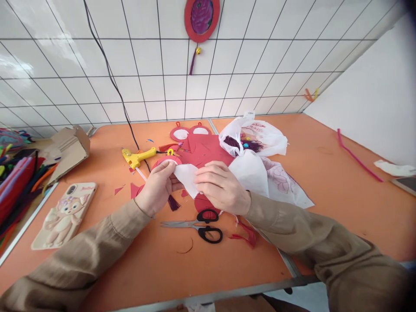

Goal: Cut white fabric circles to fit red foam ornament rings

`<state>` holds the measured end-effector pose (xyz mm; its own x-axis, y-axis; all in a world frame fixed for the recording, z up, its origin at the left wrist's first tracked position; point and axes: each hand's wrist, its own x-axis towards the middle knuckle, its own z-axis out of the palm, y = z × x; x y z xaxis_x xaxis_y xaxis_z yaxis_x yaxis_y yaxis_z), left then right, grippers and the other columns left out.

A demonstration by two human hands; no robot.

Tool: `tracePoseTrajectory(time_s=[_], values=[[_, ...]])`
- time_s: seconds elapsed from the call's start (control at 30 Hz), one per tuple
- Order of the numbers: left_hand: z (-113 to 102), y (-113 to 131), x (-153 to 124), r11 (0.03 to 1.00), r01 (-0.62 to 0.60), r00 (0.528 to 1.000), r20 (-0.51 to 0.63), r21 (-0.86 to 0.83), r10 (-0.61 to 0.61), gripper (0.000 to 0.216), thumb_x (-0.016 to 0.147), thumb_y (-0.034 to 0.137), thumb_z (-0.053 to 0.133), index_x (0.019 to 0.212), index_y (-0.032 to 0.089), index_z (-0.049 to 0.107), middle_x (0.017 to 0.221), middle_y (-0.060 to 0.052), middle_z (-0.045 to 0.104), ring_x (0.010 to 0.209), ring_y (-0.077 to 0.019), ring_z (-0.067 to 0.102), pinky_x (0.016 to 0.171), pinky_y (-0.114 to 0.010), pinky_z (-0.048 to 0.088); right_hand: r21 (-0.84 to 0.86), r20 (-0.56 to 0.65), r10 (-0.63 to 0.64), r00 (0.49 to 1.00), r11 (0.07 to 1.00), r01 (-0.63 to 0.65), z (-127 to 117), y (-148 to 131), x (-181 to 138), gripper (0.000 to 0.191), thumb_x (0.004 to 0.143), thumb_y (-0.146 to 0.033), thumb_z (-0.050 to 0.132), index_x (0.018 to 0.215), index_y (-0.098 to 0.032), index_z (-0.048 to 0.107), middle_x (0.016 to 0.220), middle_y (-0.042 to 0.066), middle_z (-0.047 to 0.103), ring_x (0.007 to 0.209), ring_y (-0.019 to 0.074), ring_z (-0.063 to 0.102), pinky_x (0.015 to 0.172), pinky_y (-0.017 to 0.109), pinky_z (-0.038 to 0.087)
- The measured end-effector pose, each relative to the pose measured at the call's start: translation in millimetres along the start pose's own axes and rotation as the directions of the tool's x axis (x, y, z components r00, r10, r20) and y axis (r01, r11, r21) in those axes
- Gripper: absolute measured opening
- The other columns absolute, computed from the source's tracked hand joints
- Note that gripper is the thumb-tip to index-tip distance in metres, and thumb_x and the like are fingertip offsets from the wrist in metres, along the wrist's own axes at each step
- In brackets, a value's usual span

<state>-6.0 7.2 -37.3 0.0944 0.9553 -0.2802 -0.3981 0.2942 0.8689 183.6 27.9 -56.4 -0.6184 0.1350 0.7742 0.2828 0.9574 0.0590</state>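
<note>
Between my two hands is a small thin white sheet; whether it is paper or cloth I cannot tell. My left hand pinches its left end, thumb on top. The bent fingers of my right hand close on its right edge. Just behind my left fingers shows a red ring with a yellow loop, partly covered by the hand. A dark purple tassel hangs or lies below them. Black-handled scissors lie in front of my hands, blades pointing left.
Red sheets lie beyond my hands, near two red-rimmed ornaments. A yellow glue gun rests at left, a phone nearer. At right are a white plastic bag with tassels and a printed white sheet. A tiled wall stands behind.
</note>
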Motion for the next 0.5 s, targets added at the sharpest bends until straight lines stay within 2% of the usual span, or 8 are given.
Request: tracePoseTrajectory(time_s=[0.1,0.17,0.23,0.3,0.37,0.43,0.5], values=[[0.0,-0.9,0.1,1.0,-0.014,1.0,-0.016,-0.009,0.014,0.016,0.09,0.028,0.053,0.083,0.014,0.056,0.071,-0.005,0.067,0.063,-0.0168,0.067,0.061,-0.029,0.055,0.004,-0.014,-0.036,0.999,0.999,0.036,1.5,0.0,-1.5,0.021,0.087,-0.003,0.049,0.088,-0.021,0.06,0.085,0.002,0.071,0.096,0.0176,0.065,0.088,0.04,0.047],[-0.2,-1.6,0.3,1.0,-0.026,0.999,-0.024,-0.014,0.025,0.017,0.091,0.028,0.052,0.083,0.014,0.056,0.072,-0.005,0.067,0.062,-0.0163,0.066,0.06,-0.028,0.054,0.084,-0.044,-0.024,0.999,0.996,0.028,0.8,-0.7,-2.2,0.012,0.087,-0.011,0.055,0.094,-0.02,0.061,0.087,0.004,0.07,0.094,0.0202,0.065,0.087,0.041,0.048],[-0.2,-2.3,0.3,0.999,-0.039,0.999,-0.022,-0.015,0.039,0.017,0.089,0.03,0.055,0.083,0.014,0.055,0.071,-0.004,0.066,0.06,-0.0149,0.065,0.058,-0.026,0.053,0.242,-0.082,0.108,0.991,0.967,-0.086,-1.6,-1.8,-2.2,0.014,0.087,-0.024,0.059,0.1,-0.019,0.061,0.093,0.008,0.068,0.093,0.0226,0.064,0.083,0.042,0.05],[0.4,-3.2,-0.1,0.999,-0.051,0.999,-0.011,-0.006,0.051,0.018,0.087,0.032,0.059,0.082,0.015,0.054,0.071,-0.003,0.065,0.057,-0.0133,0.063,0.054,-0.024,0.051,0.393,-0.087,0.345,0.935,0.874,-0.286,-4.4,-2.9,-1.2,0.016,0.088,-0.029,0.057,0.101,-0.019,0.06,0.103,0.011,0.065,0.097,0.0234,0.063,0.084,0.041,0.051],[1.5,-4.5,-1.0,0.998,-0.055,0.998,0.012,0.012,0.055,0.021,0.085,0.035,0.062,0.081,0.016,0.053,0.07,-0.002,0.064,0.056,-0.0126,0.062,0.052,-0.023,0.05,0.487,-0.01,0.55,0.835,0.732,-0.477,-5.9,-4.1,0.4,0.013,0.089,-0.027,0.055,0.1,-0.02,0.057,0.111,0.011,0.063,0.102,0.0226,0.062,0.087,0.04,0.05],[2.7,-5.8,-1.8,0.998,-0.055,0.998,0.032,0.027,0.054,0.024,0.084,0.037,0.064,0.08,0.016,0.051,0.068,-0.001,0.063,0.056,-0.0126,0.062,0.052,-0.024,0.051,0.525,0.12,0.639,0.76,0.609,-0.595,-5.4,-5.9,2.0,0.016,0.086,-0.026,0.06,0.1,-0.02,0.054,0.107,0.009,0.063,0.098,0.0211,0.062,0.084,0.038,0.05],[3.4,-6.6,-2.2,0.998,-0.056,0.998,0.043,0.035,0.054,0.027,0.082,0.039,0.065,0.078,0.017,0.05,0.065,0.001,0.06,0.054,-0.012,0.06,0.051,-0.024,0.051,0.521,0.251,0.652,0.715,0.531,-0.668,-3.4,-8.2,3.0,0.025,0.081,-0.024,0.064,0.103,-0.02,0.051,0.092,0.004,0.063,0.084,0.0172,0.062,0.076,0.033,0.05]])
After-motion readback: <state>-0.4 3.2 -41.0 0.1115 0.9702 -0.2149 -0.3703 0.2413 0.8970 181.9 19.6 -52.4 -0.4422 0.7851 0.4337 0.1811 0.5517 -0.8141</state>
